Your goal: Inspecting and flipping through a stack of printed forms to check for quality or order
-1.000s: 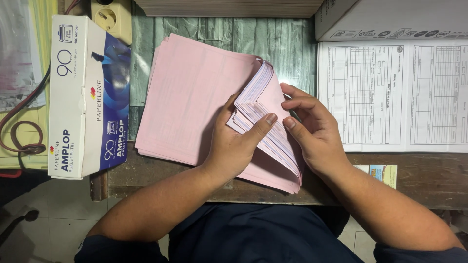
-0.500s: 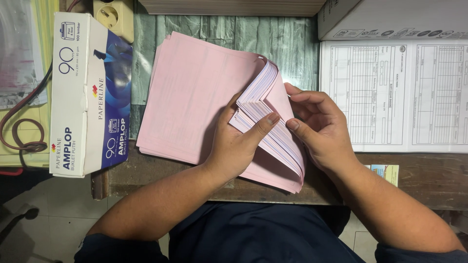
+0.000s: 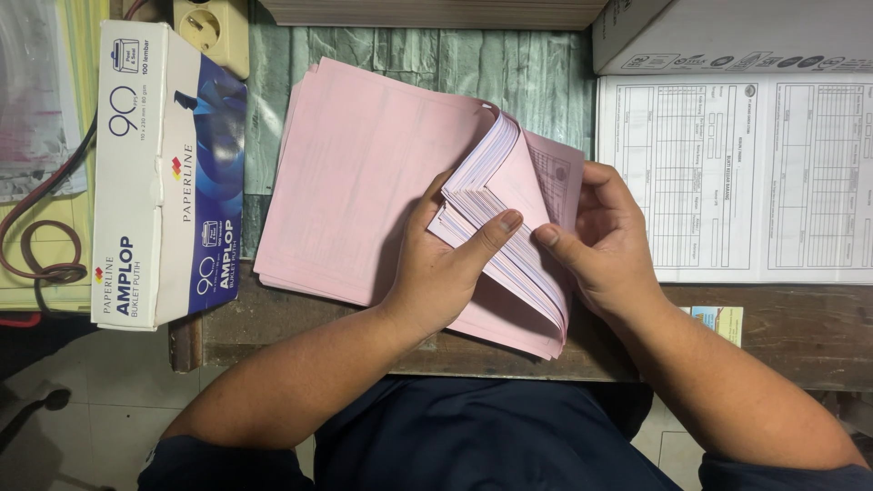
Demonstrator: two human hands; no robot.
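Note:
A thick stack of pink paper sheets (image 3: 364, 173) lies on a wooden desk (image 3: 782, 332). Its right side is folded up and fanned. My left hand (image 3: 446, 264) grips the lifted bundle of sheet corners, thumb pressed on top. My right hand (image 3: 605, 241) pinches the edge of a single pink sheet at the fold, fingers curled behind it. The lower sheets lie flat under both hands.
A white and blue envelope box (image 3: 164, 173) stands left of the stack. White printed forms (image 3: 737, 173) lie at the right under a white carton (image 3: 727, 36). A power socket (image 3: 209, 27) and cables (image 3: 36, 236) sit at the far left.
My hands and the folded sheets have shifted slightly to the right. My right fingers have moved along the sheet edge; the grip stays the same.

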